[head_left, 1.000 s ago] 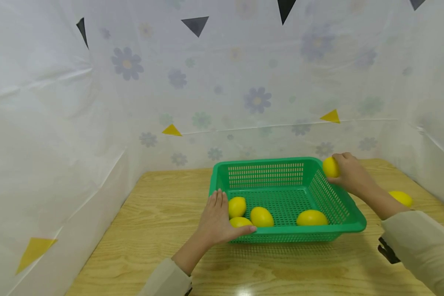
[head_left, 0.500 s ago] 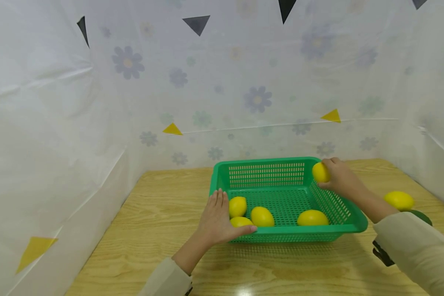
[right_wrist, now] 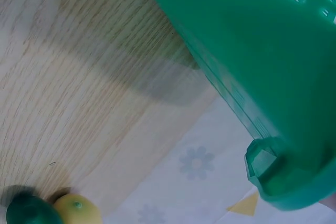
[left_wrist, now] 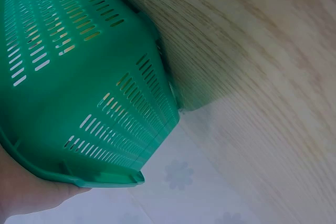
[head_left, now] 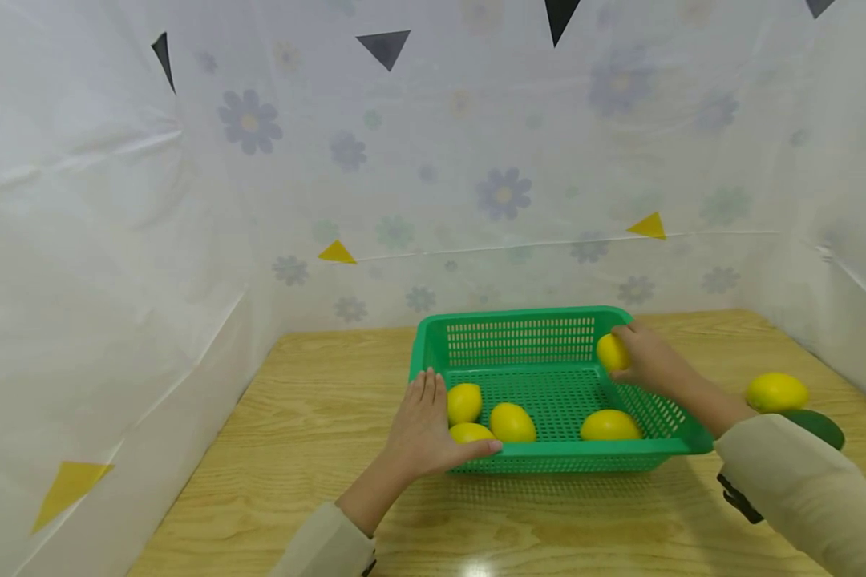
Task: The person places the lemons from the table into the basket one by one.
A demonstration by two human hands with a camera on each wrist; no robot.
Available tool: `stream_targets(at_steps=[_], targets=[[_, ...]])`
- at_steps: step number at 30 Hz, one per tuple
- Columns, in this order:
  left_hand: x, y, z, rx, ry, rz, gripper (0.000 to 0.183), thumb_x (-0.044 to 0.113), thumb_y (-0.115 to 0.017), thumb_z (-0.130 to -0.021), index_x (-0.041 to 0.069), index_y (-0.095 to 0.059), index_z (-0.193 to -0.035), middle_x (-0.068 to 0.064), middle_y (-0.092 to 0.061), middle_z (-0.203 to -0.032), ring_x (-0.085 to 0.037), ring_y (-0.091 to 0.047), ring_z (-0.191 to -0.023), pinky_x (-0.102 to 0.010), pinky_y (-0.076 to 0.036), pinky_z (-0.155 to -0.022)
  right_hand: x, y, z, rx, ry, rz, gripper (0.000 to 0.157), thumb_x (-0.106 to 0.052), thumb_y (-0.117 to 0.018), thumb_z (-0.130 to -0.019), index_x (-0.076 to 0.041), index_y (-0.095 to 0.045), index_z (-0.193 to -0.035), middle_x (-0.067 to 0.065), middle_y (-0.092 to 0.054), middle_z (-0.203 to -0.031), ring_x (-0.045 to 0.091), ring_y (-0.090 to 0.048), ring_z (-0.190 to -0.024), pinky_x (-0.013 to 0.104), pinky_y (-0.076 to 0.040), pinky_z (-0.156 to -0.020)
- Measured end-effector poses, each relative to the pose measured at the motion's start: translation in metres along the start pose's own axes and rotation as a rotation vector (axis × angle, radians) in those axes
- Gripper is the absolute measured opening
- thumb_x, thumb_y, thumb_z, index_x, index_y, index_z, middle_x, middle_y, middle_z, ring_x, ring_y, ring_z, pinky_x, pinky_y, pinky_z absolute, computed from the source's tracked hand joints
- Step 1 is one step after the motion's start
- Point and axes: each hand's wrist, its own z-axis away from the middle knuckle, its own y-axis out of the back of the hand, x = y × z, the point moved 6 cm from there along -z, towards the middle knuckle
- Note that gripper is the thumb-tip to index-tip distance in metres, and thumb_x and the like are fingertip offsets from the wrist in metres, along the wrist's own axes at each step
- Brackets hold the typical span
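Note:
In the head view, a green basket (head_left: pixel 520 449) of perforated plastic stands on the wooden table. My left hand (head_left: pixel 420 433) rests on its front left corner, fingers straight along the left rim and thumb over the front rim. Just inside the right wall, my right hand (head_left: pixel 649 361) holds a lemon (head_left: pixel 611 353) above the basket floor. Beside my left hand lie three lemons: one at the back (head_left: pixel 465 402), one partly covered lemon (head_left: pixel 471 433) at the front, and one to the right (head_left: pixel 512 422). Another lemon (head_left: pixel 610 425) lies near the front right.
Right of the basket, a lemon (head_left: pixel 777 392) and a dark green rounded object (head_left: pixel 817 428) lie on the wooden table (head_left: pixel 317 417), the latter partly behind my right sleeve. White flower-print sheeting (head_left: pixel 433 160) surrounds the table at the back and sides.
My right hand has carried its lemon left and down, from over the right rim to inside the basket. The dark green object has come into view from behind the sleeve. My left hand stays put.

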Motion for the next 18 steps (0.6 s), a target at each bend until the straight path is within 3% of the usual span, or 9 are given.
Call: stream_targets(at_steps=[18], targets=[[0.0, -0.001, 0.0, -0.002, 0.003, 0.014, 0.112, 0.076, -0.049, -0.076, -0.006, -0.017, -0.145, -0.024, -0.009, -0.153, -0.036, -0.009, -0.143, -0.046, -0.014, -0.118, -0.003, -0.024, -0.004, -0.159, 0.045, 0.011, 0.06, -0.009, -0.078, -0.071, 0.018, -0.05, -0.117, 0.031, -0.055, -0.105, 0.034, -0.057, -0.084, 0.04, -0.05, -0.065]])
